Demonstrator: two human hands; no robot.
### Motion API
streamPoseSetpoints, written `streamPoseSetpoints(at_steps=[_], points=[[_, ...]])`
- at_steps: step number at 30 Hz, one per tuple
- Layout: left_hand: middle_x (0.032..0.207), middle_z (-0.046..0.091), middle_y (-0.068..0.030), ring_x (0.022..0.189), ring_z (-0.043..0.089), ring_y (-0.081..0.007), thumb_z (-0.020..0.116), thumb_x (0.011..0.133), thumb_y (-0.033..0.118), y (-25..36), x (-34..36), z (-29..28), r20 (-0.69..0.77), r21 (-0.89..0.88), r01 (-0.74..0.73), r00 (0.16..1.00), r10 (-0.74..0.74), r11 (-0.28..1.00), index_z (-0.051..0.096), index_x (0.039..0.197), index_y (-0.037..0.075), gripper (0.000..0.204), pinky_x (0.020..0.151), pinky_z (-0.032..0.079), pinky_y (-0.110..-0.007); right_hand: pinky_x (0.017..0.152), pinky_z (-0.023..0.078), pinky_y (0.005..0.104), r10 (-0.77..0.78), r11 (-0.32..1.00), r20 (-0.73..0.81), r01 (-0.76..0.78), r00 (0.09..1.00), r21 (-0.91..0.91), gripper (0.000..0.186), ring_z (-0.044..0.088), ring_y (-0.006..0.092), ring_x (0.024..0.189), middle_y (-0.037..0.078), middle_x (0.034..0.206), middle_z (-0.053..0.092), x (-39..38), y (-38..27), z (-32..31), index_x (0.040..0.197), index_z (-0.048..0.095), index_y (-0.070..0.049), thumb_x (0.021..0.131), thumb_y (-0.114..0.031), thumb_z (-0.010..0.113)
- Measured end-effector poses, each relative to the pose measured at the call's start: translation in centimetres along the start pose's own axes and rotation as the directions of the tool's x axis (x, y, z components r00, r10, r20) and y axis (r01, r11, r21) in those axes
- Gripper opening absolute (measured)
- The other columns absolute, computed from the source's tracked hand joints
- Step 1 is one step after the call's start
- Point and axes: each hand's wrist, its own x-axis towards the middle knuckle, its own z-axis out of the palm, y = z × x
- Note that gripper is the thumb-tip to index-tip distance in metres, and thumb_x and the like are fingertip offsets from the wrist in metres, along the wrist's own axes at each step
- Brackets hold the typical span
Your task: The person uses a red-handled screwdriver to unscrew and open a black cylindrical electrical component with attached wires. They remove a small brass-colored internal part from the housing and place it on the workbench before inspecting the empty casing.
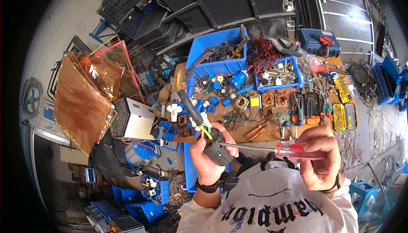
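Gripping the black connector [219, 153] are the fingers of my left hand [207, 161]; right of it, my right hand [319, 158] clamps a screwdriver [287, 150]. I judge wires [206, 132] inserted, fastening unfinished.

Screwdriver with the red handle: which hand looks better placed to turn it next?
Probably the right hand: it grips the screwdriver by its handle, with the shaft reaching toward the dark connector. The left hand is occupied holding that connector.

Bright light glares upper right; edges bend.
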Motion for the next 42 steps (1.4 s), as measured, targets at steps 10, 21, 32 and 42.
streamPoseSetpoints(at_steps=[10, 21, 32, 42], points=[[0.066, 0.053, -0.0127, 0.056, 0.054, -0.0226, 0.045, 0.081, 0.048, 0.3, -0.2, -0.1, -0.058, 0.043, -0.006, 0.998, 0.009, 0.999, 0.048, 0.103, 0.003, 0.050, 0.051, 0.047, -0.038, 0.066, 0.049, 0.0299, 0.148, 0.987, 0.140, -0.138, 0.979, -0.082, 0.021, 0.059, 0.0229, 0.076, 0.013, 0.090, 0.057, 0.2, -0.7, -0.7, 0.098, 0.057, -0.002, 0.081, -0.008, 0.068], [0.068, 0.055, -0.0147, 0.058, 0.057, -0.0230, 0.046, 0.080, 0.045, 0.3, -0.4, -0.2, 0.016, 0.053, -0.018, 1.000, 0.017, 0.998, 0.046, 0.107, 0.001, 0.052, 0.054, 0.048, -0.037, 0.064, 0.050, 0.0304, 0.104, 0.931, -0.036, -0.084, 0.994, 0.354, 0.053, 0.057, 0.0209, 0.085, 0.016, 0.100, 0.051, -1.4, 0.4, 1.0, 0.122, 0.038, -0.003, 0.083, -0.022, 0.070], [0.068, 0.055, -0.0134, 0.058, 0.057, -0.0227, 0.047, 0.080, 0.047, 0.6, -0.8, -0.9, -0.034, -0.001, -0.012, 0.999, 0.012, 1.000, 0.047, 0.105, 0.001, 0.051, 0.053, 0.048, -0.036, 0.063, 0.049, 0.0309, 0.293, 0.955, 0.174, -0.279, 0.940, -0.099, 0.018, 0.061, 0.0239, 0.072, 0.011, 0.085, 0.059, 0.5, -1.1, -0.4, 0.095, 0.059, -0.004, 0.079, 0.001, 0.065], [0.068, 0.055, -0.0145, 0.058, 0.057, -0.0227, 0.047, 0.082, 0.045, 0.4, -1.0, -0.8, -0.028, 0.024, -0.036, 0.999, 0.037, 0.999, 0.048, 0.105, 0.001, 0.050, 0.053, 0.048, -0.036, 0.061, 0.048, 0.0302, 0.085, 0.995, 0.137, -0.076, 0.987, -0.068, 0.032, 0.059, 0.0216, 0.075, 0.009, 0.090, 0.058, 0.9, -1.0, -0.1, 0.100, 0.058, -0.005, 0.076, -0.017, 0.076]])
